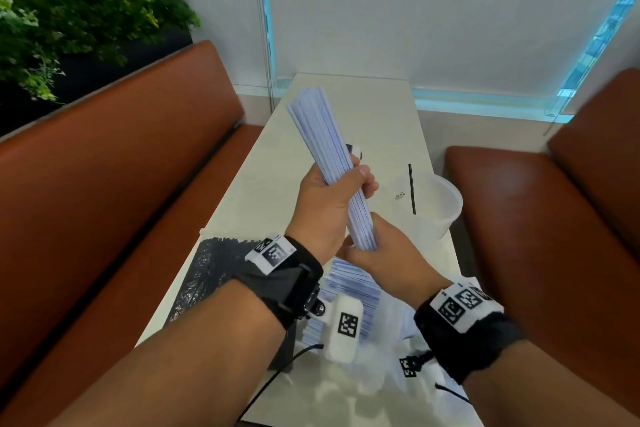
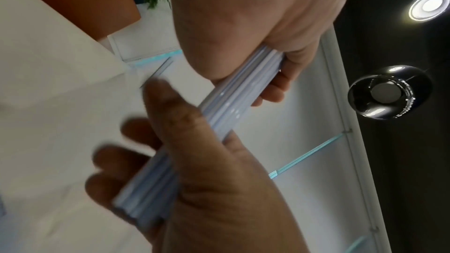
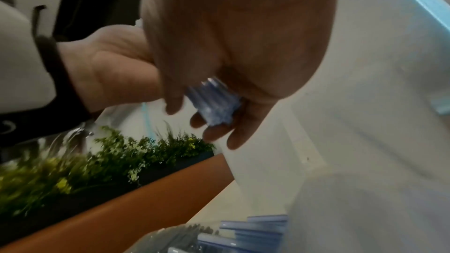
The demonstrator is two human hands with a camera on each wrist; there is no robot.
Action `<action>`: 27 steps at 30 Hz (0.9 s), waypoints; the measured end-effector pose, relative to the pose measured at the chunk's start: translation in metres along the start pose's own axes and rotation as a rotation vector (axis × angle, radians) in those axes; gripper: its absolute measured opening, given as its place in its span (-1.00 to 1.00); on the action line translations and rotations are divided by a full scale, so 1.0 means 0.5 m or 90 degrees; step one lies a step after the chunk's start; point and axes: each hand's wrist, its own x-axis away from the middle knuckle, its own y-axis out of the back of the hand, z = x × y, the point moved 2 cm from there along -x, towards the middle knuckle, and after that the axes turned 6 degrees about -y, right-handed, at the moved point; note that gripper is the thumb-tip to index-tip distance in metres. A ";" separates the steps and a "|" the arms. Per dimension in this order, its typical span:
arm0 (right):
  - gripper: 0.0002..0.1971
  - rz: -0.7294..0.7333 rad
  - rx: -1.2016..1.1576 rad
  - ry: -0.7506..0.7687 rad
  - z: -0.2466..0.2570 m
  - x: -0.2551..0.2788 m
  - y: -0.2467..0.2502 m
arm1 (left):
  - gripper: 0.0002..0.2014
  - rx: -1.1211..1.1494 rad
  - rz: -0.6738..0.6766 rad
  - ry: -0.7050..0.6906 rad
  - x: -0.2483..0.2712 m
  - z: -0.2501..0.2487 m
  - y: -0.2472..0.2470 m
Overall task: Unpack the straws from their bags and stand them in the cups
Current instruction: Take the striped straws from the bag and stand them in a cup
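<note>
Straw bundle (image 1: 329, 163) held tilted above counter (image 1: 384, 121), left hand (image 1: 332, 198) wrapped round its middle, right hand (image 1: 384, 253) gripping lower end, cup (image 1: 440, 204) just right, more straws (image 1: 349, 288) below in bag (image 1: 374, 367).

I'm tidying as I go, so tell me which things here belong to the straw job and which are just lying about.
Job:
straw bundle, held by left hand and right hand
cup with black straw
loose straws
black straw bag

Lying about:
plant
benches
</note>
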 end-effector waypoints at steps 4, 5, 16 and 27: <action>-0.73 -0.081 0.156 -0.007 0.000 -0.027 -0.003 | -0.78 -0.019 0.017 0.003 -0.031 -0.034 0.021; -0.71 -0.082 0.184 0.005 0.002 -0.034 -0.005 | -0.81 -0.024 0.029 -0.002 -0.040 -0.048 0.024; -0.34 -0.036 0.531 0.006 -0.017 -0.145 0.000 | -0.89 -0.058 -0.122 -0.309 -0.200 -0.231 0.088; -0.72 0.062 0.535 0.042 -0.057 -0.173 -0.013 | -0.86 -0.518 0.077 -0.027 -0.225 0.040 0.140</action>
